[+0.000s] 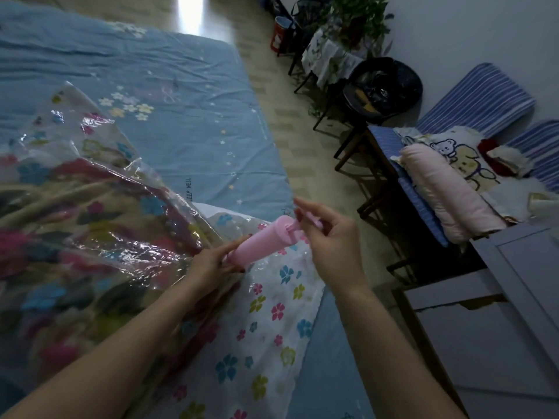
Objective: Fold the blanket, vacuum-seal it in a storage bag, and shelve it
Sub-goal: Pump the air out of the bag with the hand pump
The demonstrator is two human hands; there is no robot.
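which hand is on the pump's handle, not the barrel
The right hand pinches the pink pump's handle at its top end; the left hand grips the barrel's base.

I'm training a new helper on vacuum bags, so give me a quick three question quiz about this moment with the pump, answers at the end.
1. True or false: the blanket is already inside the clear storage bag.
2. Which hand holds the barrel of the pink hand pump? A) left hand B) right hand C) neither
3. Fill in: the bag lies on a bed with a ____ sheet.

Key: 1 true; 2 A, the right hand holds the pump's handle; 3 blue.
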